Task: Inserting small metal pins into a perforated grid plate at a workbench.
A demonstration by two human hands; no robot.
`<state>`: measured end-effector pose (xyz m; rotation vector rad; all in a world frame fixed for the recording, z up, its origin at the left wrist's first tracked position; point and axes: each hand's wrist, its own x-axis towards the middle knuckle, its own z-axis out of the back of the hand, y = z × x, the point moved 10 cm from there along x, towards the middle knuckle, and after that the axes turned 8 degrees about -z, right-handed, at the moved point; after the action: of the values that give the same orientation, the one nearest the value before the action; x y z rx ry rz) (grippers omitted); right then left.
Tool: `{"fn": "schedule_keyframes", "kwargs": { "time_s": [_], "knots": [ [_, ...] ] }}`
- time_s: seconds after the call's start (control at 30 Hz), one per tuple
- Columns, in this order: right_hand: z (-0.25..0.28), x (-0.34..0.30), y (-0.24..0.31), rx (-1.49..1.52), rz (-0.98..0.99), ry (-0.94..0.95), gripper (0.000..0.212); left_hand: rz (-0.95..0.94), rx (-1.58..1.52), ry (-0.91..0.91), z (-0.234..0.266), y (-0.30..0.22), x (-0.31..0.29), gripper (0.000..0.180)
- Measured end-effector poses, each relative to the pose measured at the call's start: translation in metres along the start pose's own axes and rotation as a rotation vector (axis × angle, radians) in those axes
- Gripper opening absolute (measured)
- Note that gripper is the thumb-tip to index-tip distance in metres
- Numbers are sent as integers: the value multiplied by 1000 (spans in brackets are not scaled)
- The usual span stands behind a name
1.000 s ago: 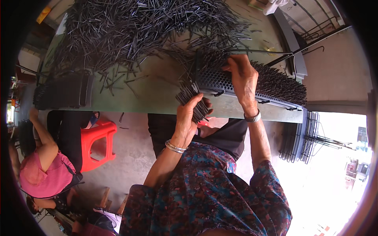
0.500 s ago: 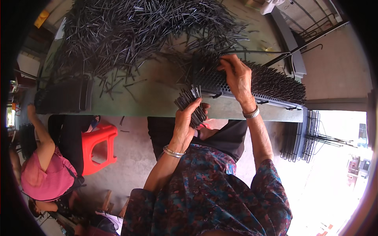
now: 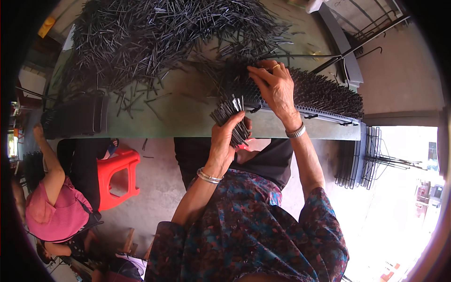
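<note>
A person's two bare hands work above a green tabletop (image 3: 181,110), before a long perforated holder (image 3: 253,96) in dark grey or black. The holder lies beyond the left hand (image 3: 223,137) and directly beneath the right hand (image 3: 276,89); its long axis runs across the table from left to right, slanting a little toward the person at its right end. The right hand is clearly the nearer, poised over the holder's left portion, thumb and fingertips drawn close together; whether a rod is pinched between them cannot be told. The left hand, low at the table's front edge, is closed around a bundle of thin black rods (image 3: 227,113), whose upper ends lean away and leftward, near the holder's left end. Right of the right hand, dense upright rods (image 3: 324,89) fill the holder; just left of that hand, part of its perforated face shows open holes. Farther off, beyond the left hand and to its left, a large heap of loose black rods (image 3: 141,44) spreads across the table.
</note>
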<state>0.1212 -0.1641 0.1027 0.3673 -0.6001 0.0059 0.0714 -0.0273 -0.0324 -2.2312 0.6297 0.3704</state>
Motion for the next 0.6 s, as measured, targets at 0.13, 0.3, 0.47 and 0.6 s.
{"fn": "schedule_keyframes", "kwargs": {
  "time_s": [0.13,0.3,0.47,0.6],
  "knots": [
    [0,2,8,9,48,3,18,4,9,9,-2,3,-1,18],
    [1,4,2,-46,-32,-3,15,2,32,13,-3,-1,-4,20],
    [-8,8,9,-40,16,49,12,-19,84,24,-5,0,-4,21],
    [-3,-8,9,-101,-11,-13,20,-29,58,16,-4,2,-3,21]
  ]
}}
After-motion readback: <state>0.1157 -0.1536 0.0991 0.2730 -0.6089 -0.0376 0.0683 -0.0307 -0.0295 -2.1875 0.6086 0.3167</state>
